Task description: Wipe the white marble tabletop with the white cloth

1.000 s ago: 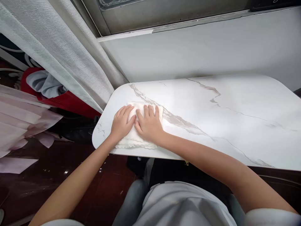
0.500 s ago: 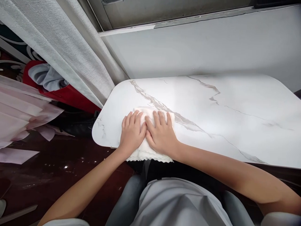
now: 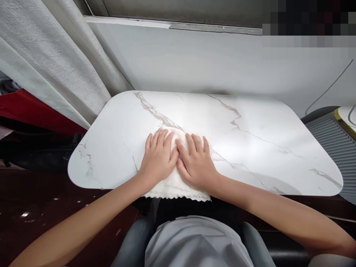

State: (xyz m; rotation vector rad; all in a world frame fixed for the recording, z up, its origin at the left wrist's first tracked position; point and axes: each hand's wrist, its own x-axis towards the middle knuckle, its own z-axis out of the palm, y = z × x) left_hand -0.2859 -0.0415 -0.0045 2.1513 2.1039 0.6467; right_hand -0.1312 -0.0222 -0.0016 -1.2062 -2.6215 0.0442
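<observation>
A white cloth (image 3: 178, 187) with a scalloped edge lies on the white marble-patterned table (image 3: 267, 118), its near edge hanging over the table's front. My left hand (image 3: 159, 157) rests flat on the cloth's left part, fingers stretched out and slightly apart. Beside it, my right hand (image 3: 197, 160) presses flat on the cloth's right part, fingers spread. The thumbs and index fingers of the two hands come close together over the middle of the cloth. Much of the cloth is hidden under both palms.
A pale wall (image 3: 194, 59) stands behind the table's back edge. Grey-white curtain (image 3: 69, 48) hangs at the left, with red fabric (image 3: 39, 111) beyond it. To the right is a grey ribbed object (image 3: 328, 137). Dark reddish floor (image 3: 41, 207) shows below.
The view has turned to the right, showing the table's right end. Both hands and the cloth have shifted along the table towards the right, still flat together.
</observation>
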